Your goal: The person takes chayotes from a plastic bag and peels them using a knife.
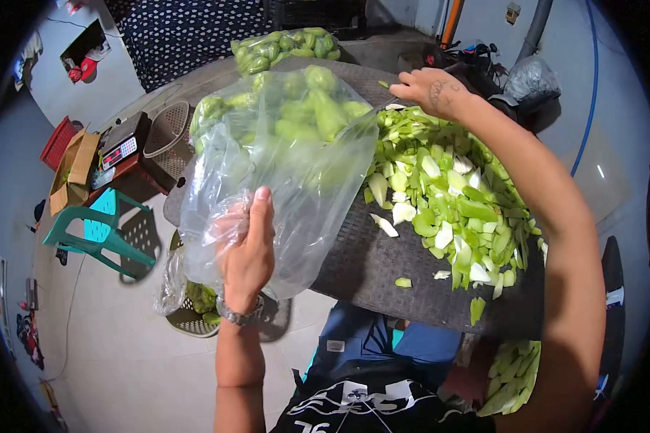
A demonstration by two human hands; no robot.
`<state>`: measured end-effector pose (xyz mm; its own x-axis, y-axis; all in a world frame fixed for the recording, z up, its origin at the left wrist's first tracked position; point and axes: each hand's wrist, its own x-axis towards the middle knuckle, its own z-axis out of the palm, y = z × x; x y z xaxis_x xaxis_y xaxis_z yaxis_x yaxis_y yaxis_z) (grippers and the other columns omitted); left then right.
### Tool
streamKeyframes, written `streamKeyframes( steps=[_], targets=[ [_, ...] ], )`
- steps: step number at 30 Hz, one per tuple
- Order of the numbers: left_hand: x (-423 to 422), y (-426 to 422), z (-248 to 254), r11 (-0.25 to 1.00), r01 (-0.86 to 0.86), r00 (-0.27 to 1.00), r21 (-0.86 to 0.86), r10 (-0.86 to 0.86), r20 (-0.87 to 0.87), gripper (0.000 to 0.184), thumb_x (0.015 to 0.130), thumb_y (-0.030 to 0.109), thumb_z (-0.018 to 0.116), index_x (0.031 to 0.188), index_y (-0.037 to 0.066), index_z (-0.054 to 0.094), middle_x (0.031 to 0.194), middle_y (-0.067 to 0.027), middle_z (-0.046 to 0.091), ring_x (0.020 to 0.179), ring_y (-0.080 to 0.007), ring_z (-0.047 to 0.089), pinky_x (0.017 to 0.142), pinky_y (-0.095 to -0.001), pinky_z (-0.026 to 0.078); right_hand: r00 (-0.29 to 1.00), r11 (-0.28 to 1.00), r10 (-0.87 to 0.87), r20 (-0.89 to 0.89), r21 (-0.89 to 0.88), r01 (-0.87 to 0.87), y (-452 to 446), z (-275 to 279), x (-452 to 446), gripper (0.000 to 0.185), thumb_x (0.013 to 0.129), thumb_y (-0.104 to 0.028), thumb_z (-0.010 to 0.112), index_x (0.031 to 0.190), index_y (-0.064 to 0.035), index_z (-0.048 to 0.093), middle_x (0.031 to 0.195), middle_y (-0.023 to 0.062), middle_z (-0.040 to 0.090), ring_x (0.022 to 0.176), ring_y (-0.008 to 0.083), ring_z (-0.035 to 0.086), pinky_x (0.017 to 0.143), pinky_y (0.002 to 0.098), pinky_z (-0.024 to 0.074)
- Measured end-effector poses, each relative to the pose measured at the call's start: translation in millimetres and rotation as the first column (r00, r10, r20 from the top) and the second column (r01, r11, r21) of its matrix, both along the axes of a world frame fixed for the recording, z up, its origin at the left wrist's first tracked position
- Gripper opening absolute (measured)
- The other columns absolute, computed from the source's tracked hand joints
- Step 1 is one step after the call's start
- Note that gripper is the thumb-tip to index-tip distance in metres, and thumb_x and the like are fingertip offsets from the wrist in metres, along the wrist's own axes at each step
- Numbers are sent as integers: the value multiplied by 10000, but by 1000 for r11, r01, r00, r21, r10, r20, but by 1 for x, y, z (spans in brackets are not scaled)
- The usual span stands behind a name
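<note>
My left hand [249, 249] is closed on the gathered near part of a clear plastic bag [289, 216], thumb pointing up. Whole pale-green chayotes [325, 112] fill the far end of this bag, which rests on the dark woven tabletop [361, 260]. My right hand [430, 92] reaches across to the bag's far right side. Its fingers are pinched, and the bag's edge stretches taut towards them; the exact grip is partly hidden. Below my right forearm spreads a big heap of sliced green chayote [458, 206], with a few loose slices near the table's front edge.
Another clear bag of chayotes [285, 49] lies at the table's far edge. At left are a teal plastic chair [97, 224], a digital scale [119, 151] and a beige basket [167, 137]. A basket with greens [195, 310] sits on the floor beside the table.
</note>
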<state>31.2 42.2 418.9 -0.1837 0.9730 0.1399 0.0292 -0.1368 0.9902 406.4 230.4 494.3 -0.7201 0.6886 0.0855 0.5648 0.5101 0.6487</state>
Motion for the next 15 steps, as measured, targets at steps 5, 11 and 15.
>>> streamKeyframes(
  steps=[5, 11, 15],
  targets=[
    [-25, 6, 9, 997, -76, 994, 23, 78, -73, 364, 1066, 268, 645, 760, 75, 608, 683, 84, 466, 618, -34, 368, 531, -262, 260, 995, 997, -80, -58, -22, 79, -39, 6, -2, 356, 881, -31, 622, 1189, -157, 495, 1071, 110, 581, 971, 316, 674, 800, 451, 534],
    [-54, -6, 8, 998, -50, 996, -35, 52, 66, 260, 1043, 278, 669, 819, 164, 602, 670, 115, 421, 527, -2, 322, 474, -224, 220, 813, 983, -168, -557, -30, 182, -102, -7, 41, 202, 946, -111, 617, 1128, -102, 529, 994, 170, 575, 911, 403, 645, 761, 511, 517],
    [-85, -15, -11, 995, -41, 980, -93, 58, 192, 251, 1030, 266, 679, 814, 166, 599, 651, 120, 388, 517, -12, 295, 473, -238, 200, 606, 930, -356, -712, -205, 305, -199, -33, 36, 197, 1032, -227, 592, 1066, -34, 573, 963, 192, 591, 879, 418, 634, 750, 490, 508]
  ],
)
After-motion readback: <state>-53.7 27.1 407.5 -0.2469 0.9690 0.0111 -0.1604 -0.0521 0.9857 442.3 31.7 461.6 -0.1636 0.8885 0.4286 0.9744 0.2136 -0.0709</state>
